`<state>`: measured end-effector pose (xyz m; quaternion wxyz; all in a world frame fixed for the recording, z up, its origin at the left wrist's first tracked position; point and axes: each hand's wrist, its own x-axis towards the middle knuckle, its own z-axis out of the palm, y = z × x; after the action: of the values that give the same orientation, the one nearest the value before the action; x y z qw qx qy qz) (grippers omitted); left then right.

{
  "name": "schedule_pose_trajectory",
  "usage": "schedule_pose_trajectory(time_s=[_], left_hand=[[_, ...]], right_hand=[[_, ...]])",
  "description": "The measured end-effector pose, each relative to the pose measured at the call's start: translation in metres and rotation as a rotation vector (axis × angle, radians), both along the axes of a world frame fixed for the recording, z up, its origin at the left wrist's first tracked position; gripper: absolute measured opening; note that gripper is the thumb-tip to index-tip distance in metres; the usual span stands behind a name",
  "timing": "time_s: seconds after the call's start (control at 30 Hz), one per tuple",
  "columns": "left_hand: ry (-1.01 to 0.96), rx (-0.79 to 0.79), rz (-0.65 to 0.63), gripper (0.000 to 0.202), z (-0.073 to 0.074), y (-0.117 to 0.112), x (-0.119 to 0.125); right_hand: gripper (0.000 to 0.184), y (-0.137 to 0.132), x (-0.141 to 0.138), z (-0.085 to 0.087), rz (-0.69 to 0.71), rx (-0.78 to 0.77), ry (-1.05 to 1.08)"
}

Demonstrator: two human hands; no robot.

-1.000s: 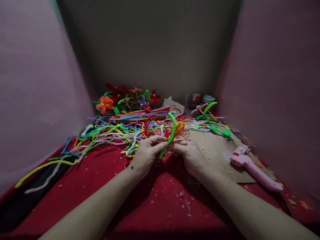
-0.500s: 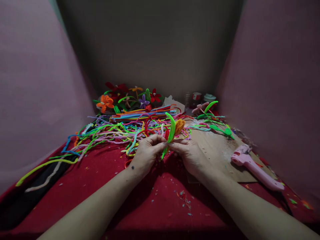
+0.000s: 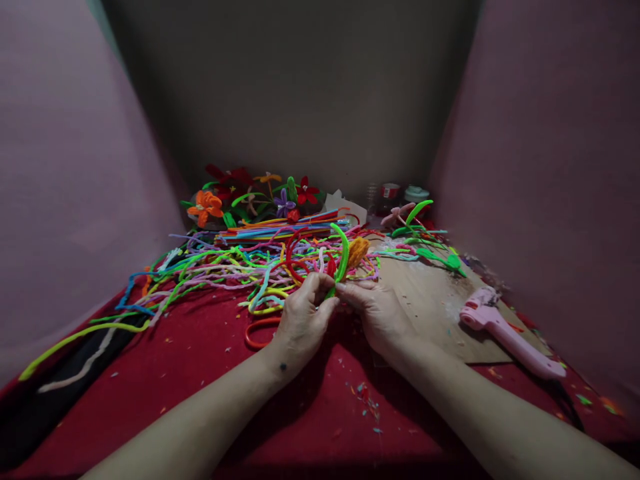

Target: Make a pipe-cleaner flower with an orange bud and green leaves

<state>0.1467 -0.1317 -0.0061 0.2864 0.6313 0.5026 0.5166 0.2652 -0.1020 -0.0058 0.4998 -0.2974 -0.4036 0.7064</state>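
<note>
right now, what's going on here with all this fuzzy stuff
A person is handling a curved green strip, left hand and right hand both at its lower end above the red cloth. An orange fuzzy piece shows beside it. Colourful stems lie heaped beyond; a pink tool rests partly on a board to the right.

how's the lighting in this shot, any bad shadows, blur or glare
Head view: dim overall, with the back wall dark grey; head view: a soft shadow on the red cloth beneath the left hand and right hand; head view: no strong glare, no heavy blur on the hands, though the containers at the back look murky.
</note>
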Motion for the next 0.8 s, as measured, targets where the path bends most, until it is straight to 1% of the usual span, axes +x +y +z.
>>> schedule_pose_trajectory(time_s=[0.1, 0.23, 0.33, 0.43, 0.6, 0.67, 0.8], left_hand=[[-0.001, -0.009, 0.003, 0.009, 0.000, -0.001, 0.001], [0.016, 0.002, 0.019, 0.010, -0.002, -0.002, 0.002], [-0.022, -0.015, -0.006, 0.011, -0.002, -0.001, 0.003], [-0.040, -0.021, 0.000, 0.013, 0.000, -0.001, 0.003], [-0.118, -0.060, 0.024, 0.010, 0.007, 0.000, 0.004], [-0.145, -0.051, 0.038, 0.010, 0.008, 0.000, 0.005], [-0.197, -0.041, 0.000, 0.015, 0.009, -0.001, 0.007]], right_hand=[[0.013, -0.001, -0.002, 0.002, 0.005, -0.012, 0.038], [0.015, -0.002, -0.003, 0.003, -0.003, 0.022, 0.063], [0.015, -0.002, -0.003, 0.004, 0.014, -0.003, 0.067], [0.014, -0.004, -0.002, 0.005, -0.006, -0.013, 0.041], [0.014, -0.006, -0.003, 0.005, -0.029, 0.056, 0.009], [0.014, -0.006, -0.004, 0.005, -0.032, 0.081, -0.005], [0.012, -0.006, -0.003, 0.003, -0.069, 0.138, -0.058]])
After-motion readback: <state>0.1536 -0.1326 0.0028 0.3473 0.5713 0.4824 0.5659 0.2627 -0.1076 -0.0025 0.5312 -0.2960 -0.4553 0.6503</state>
